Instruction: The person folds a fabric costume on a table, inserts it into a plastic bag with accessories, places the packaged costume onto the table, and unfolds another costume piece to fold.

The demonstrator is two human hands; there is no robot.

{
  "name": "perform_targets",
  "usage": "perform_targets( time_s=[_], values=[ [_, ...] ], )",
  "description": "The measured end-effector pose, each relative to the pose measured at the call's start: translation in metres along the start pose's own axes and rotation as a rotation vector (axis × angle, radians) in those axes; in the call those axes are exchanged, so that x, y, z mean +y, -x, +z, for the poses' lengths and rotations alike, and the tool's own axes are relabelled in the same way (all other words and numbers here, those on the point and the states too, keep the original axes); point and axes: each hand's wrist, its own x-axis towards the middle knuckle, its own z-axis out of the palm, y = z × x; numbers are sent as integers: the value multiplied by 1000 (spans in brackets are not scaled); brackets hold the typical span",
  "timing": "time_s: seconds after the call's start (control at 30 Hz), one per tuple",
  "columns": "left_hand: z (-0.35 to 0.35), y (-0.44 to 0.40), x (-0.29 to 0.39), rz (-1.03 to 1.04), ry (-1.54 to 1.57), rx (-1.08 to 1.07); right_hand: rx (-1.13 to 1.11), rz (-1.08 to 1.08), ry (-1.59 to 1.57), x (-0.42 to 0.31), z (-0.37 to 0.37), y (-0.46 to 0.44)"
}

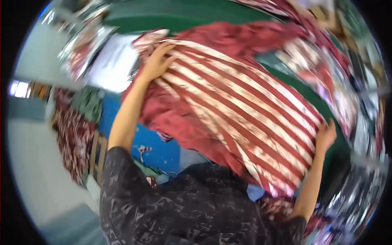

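Note:
A long red-and-white striped cloth [241,108] with a small floral print on its pale bands lies stretched slantwise before me. My left hand [158,62] rests on its upper left end, thumb and fingers spread over the fabric. At the far right edge, my right hand [326,136] has its fingers closed on the cloth's border, the thumb pointing up. Plain dark red fabric [171,124] shows beneath and beside the stripes, hanging toward my body. Whether the red and striped parts are one garment I cannot tell.
A green table [143,21] lies under the cloth. White paper [114,63] and a clear plastic-wrapped bundle [83,51] sit at the left. More plastic-bagged garments [339,94] are on the right. Patterned clothes [75,134] hang lower left beside a blue surface [161,153].

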Motion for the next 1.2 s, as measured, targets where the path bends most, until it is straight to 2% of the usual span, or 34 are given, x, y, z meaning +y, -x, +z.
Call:
perform_targets(
  time_s=[0.03,0.07,0.1,0.17,0.2,0.23,0.3,0.33,0.37,0.43,0.47,0.57,0.6,0.7,0.77,0.83,0.9,1.07,1.13,1.2],
  values=[
    [-16,0,-8,-65,-63,132,52,-66,-251,29,24,-5],
    [-32,1,-13,-116,-111,254,126,-136,-132,21,19,-3],
    [-53,1,-18,-145,-126,274,204,-190,3,11,6,2],
    [-90,3,-26,-357,-583,476,191,-249,23,-8,-16,9],
    [-92,3,-41,-376,-592,486,188,-270,48,-20,-24,12],
    [-96,1,-59,-472,-582,382,191,-289,37,-32,-31,16],
    [-101,4,-83,-651,-545,160,30,-378,-61,-55,-46,29],
    [-103,2,-83,-655,-548,169,-45,-416,-105,-66,-49,35],
    [-100,-5,-79,-651,-445,95,-41,-421,-104,-77,-51,41],
    [-90,-13,-73,-637,-227,-59,-175,-421,-158,-95,-54,53],
    [-89,-13,-79,-636,-221,-58,-241,-418,-185,-99,-54,54],
    [-89,-21,-89,-1020,291,315,-346,-366,-239,-93,-46,58],
    [-87,-22,-90,-1020,295,312,-399,-346,-272,-91,-45,58],
    [-90,-38,-36,-668,-122,781,-503,-212,-344,-89,-50,53],
    [-60,-32,23,-177,-183,790,-545,-140,-383,-87,-52,54],
    [-29,-16,49,295,-409,369,-580,-127,-484,-86,-56,56],
    [-8,9,51,447,-312,-45,-591,-121,-533,-81,-61,58],
    [-42,6,99,448,-52,-160,-609,-141,-523,-77,-70,65],
    [-51,-4,105,-37,171,148,-610,-150,-553,-80,-72,65],
    [-55,-22,89,-318,127,498,-609,-146,-545,-80,-73,64]
  ],
)
